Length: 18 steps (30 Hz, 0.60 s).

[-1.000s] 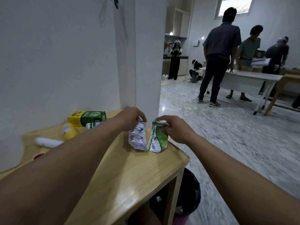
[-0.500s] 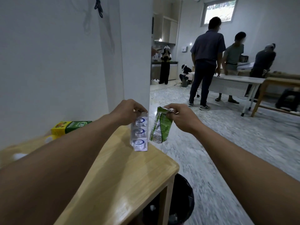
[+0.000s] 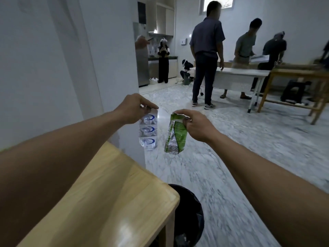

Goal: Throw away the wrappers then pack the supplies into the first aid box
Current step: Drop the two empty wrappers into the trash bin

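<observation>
My left hand [image 3: 132, 108] pinches the top of a silver wrapper strip with blue oval logos [image 3: 148, 132], which hangs down past the table's far edge. My right hand [image 3: 195, 124] grips the top of a crumpled green and silver wrapper [image 3: 175, 136], which dangles over the floor. Both wrappers are held in the air, side by side and apart. A black bin [image 3: 191, 213] stands on the floor below and nearer to me, beside the table corner. The first aid box and supplies are out of view.
A light wooden table [image 3: 114, 196] fills the lower left, its rounded corner over the bin. A white pillar [image 3: 110, 68] rises behind it. Marble floor stretches to the right. Several people stand around a white table [image 3: 243, 73] and a wooden table [image 3: 300, 73] far back.
Both hands have lifted the wrappers off the table and carried them out past its edge. The view has swung right, so the supplies on the table have left the frame.
</observation>
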Each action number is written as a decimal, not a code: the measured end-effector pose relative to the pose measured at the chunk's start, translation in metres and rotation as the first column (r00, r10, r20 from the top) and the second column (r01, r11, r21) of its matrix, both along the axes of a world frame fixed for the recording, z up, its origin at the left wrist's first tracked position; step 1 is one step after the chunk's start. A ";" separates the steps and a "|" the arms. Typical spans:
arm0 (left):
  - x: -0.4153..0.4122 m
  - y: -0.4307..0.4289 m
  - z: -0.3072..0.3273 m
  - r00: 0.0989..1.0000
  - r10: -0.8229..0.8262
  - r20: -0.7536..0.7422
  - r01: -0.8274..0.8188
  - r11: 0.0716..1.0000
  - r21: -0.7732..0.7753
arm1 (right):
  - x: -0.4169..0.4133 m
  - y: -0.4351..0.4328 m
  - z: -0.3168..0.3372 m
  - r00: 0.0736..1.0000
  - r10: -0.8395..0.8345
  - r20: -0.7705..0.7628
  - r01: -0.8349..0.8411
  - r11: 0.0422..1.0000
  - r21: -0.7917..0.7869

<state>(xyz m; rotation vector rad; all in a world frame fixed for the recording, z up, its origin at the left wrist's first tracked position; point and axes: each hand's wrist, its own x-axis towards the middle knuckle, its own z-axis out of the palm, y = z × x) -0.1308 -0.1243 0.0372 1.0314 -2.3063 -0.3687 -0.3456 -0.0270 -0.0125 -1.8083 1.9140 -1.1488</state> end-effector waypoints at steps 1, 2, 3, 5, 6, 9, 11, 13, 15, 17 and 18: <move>-0.007 -0.006 -0.005 1.000 -0.007 0.007 0.007 1.000 0.012 | -0.005 -0.005 -0.010 1.000 -0.012 -0.004 0.012 1.000 0.015; -0.013 -0.012 -0.012 1.000 -0.017 0.019 0.017 1.000 0.021 | -0.009 -0.010 -0.020 1.000 -0.025 -0.013 0.026 0.999 0.032; -0.018 -0.018 -0.020 0.999 -0.030 0.034 0.029 0.999 0.032 | -0.013 -0.014 -0.031 0.999 -0.033 -0.023 0.034 0.998 0.048; -0.029 -0.030 -0.037 0.997 -0.052 0.065 0.048 0.997 0.060 | -0.020 -0.020 -0.054 0.998 -0.042 -0.038 0.045 0.996 0.080; -0.034 -0.036 -0.047 0.995 -0.061 0.080 0.055 0.996 0.075 | -0.023 -0.022 -0.065 0.998 -0.049 -0.045 0.053 0.994 0.099; -0.049 -0.051 -0.077 0.986 -0.083 0.143 0.065 0.990 0.126 | -0.034 -0.028 -0.100 0.996 -0.073 -0.052 0.081 0.980 0.183; -0.060 -0.058 -0.097 0.975 -0.109 0.196 0.078 0.984 0.161 | -0.039 -0.031 -0.124 0.996 -0.080 -0.041 0.088 0.967 0.241; -0.069 -0.063 -0.117 0.962 -0.144 0.232 0.099 0.976 0.193 | -0.043 -0.032 -0.147 0.995 -0.099 -0.022 0.101 0.955 0.279; -0.077 -0.069 -0.133 0.947 -0.185 0.263 0.127 0.967 0.221 | -0.043 -0.034 -0.168 0.993 -0.118 -0.008 0.114 0.943 0.312; -0.086 -0.074 -0.146 0.926 -0.218 0.309 0.148 0.960 0.236 | -0.042 -0.036 -0.188 0.991 -0.131 0.010 0.118 0.927 0.356; -0.090 -0.075 -0.152 0.915 -0.232 0.330 0.155 0.957 0.243 | -0.041 -0.036 -0.197 0.991 -0.135 0.009 0.122 0.919 0.375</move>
